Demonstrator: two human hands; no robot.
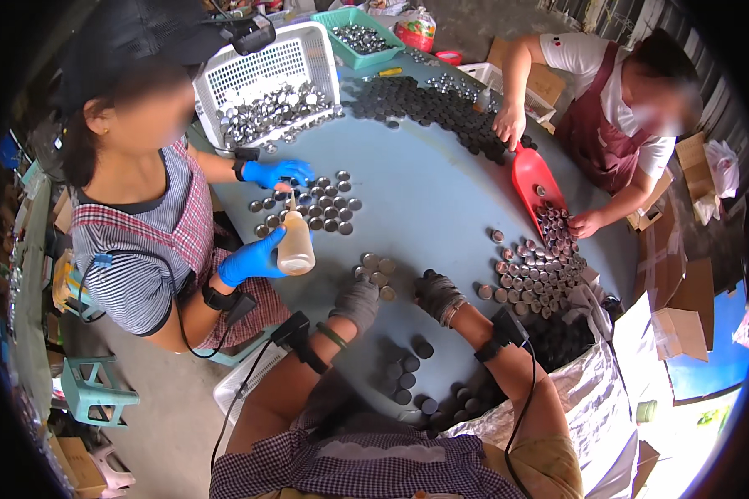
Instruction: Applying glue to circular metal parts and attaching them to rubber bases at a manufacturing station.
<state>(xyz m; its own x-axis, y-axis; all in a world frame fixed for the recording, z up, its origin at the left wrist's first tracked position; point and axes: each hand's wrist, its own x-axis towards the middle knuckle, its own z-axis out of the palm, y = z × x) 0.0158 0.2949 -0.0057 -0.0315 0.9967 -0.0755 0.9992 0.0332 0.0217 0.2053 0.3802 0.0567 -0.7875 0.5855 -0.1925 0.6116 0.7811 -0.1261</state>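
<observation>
My left hand (pixel 357 304), in a grey work glove, rests on the table beside a small cluster of round metal caps (pixel 379 268). Its fingers curl at the cluster's near edge, and their tips are partly hidden. To the right, my gloved right hand (pixel 438 298) has its fingers bent together. Something dark shows at its fingertips, too small to name. Nearer my body lie loose black round caps (pixel 406 373) and a darker heap of them (pixel 458 406) at the table's edge.
At left, a co-worker in blue gloves holds a squeeze bottle (pixel 295 245) over rows of caps (pixel 329 204). At right, another co-worker grips a red scoop (pixel 537 183) above spread caps (pixel 524 279). A white basket (pixel 266 62) and green basin (pixel 358 37) stand behind.
</observation>
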